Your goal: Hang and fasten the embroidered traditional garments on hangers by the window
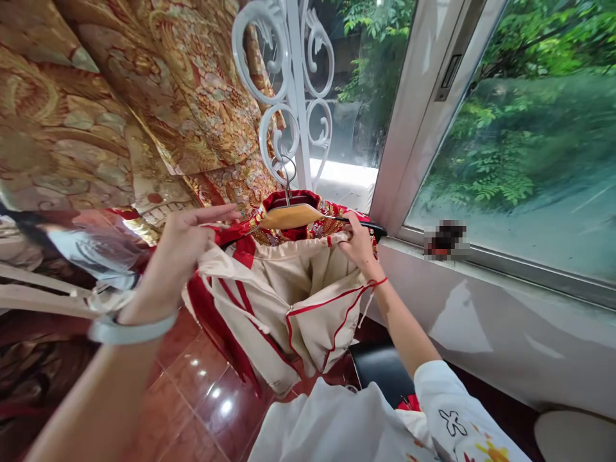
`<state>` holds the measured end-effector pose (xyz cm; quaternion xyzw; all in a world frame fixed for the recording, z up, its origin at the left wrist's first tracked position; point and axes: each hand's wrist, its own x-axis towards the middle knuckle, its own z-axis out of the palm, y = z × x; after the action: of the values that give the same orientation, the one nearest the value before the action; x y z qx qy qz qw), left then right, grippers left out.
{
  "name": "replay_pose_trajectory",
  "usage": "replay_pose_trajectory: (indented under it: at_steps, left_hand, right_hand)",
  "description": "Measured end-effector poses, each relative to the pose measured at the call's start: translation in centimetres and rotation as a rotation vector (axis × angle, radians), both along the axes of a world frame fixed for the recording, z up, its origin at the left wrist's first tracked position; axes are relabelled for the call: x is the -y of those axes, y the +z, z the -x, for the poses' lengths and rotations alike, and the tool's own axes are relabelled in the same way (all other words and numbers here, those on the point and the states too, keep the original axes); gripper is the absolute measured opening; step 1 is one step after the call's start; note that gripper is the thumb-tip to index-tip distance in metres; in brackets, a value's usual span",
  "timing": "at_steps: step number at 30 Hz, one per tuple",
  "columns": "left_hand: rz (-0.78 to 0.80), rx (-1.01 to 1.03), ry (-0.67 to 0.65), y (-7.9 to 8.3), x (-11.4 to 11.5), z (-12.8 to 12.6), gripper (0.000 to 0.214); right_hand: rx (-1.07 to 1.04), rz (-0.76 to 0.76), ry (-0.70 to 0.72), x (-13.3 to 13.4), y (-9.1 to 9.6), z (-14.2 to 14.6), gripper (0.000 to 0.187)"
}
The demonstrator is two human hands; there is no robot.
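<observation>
A cream skirt (308, 282) with red trim and a gathered waistband hangs down in front of me, its ties dangling. My left hand (185, 240) grips the waistband's left end, with the index finger stretched along the top. At the right end, my right hand (359, 244) pinches the waistband close to the black tip of the hanger. This hanger (293, 216) has a tan middle and a metal hook, caught on a white scrolled metal rack (296, 96). Behind the skirt, a red embroidered garment (332, 208) is on the hanger. My left fingertips are partly hidden by the cloth.
Gold-and-red brocade cloth (144, 96) fills the upper left. To the right are a sliding window (505, 160) and its sill, with a blurred-out patch (445, 239) there. A black seat (385, 369) stands below, on a shiny red tiled floor (202, 398).
</observation>
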<state>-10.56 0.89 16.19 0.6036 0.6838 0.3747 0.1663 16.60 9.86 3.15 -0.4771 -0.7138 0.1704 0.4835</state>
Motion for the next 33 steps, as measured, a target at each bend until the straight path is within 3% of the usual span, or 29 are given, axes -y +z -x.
replay_pose_trajectory:
  at_steps: [3,5,9,13,16,18,20,22,25,30,33]
  left_hand:
    - [-0.083,-0.373,0.115,-3.0,0.5,-2.3,0.062]
    - [-0.117,-0.494,0.145,-5.2,0.4,-3.1,0.064]
    - [-0.19,-0.323,0.219,-8.0,-0.5,-2.9,0.072]
    - [-0.299,-0.122,0.154,-9.4,-1.9,-0.7,0.059]
    - [-0.328,0.063,0.023,-9.8,-2.9,1.8,0.045]
    - [-0.28,0.079,-0.059,-9.4,-3.4,3.2,0.044]
    - [-0.261,-0.068,-0.046,-8.6,-3.5,4.1,0.045]
    - [-0.274,-0.319,0.064,-8.0,-3.6,4.5,0.042]
    - [-0.247,-0.636,0.125,-8.0,-3.9,4.8,0.038]
    - [-0.168,-0.733,0.101,-9.4,-4.0,5.3,0.04]
    - [-0.085,-0.784,0.096,-9.4,-3.8,5.2,0.039]
  right_hand:
    - [-0.024,0.045,-0.02,-0.9,-1.4,1.5,0.065]
    - [-0.022,0.051,-0.024,-1.6,-2.0,2.1,0.065]
    - [0.001,0.032,-0.035,-2.6,-2.3,2.3,0.064]
    - [0.021,0.031,-0.057,-2.8,-2.3,2.1,0.069]
    - [0.019,0.036,-0.061,-2.9,-2.2,2.1,0.071]
    - [0.009,0.029,-0.05,-3.0,-2.1,2.1,0.071]
    - [0.004,0.024,-0.038,-3.0,-2.0,2.1,0.069]
    - [0.008,0.025,-0.038,-3.0,-2.0,2.1,0.069]
    - [0.018,0.034,-0.057,-3.0,-2.1,2.2,0.071]
    - [0.039,0.027,-0.05,-3.1,-1.8,2.1,0.073]
    - [0.038,-0.022,-0.013,-2.2,-2.5,1.2,0.077]
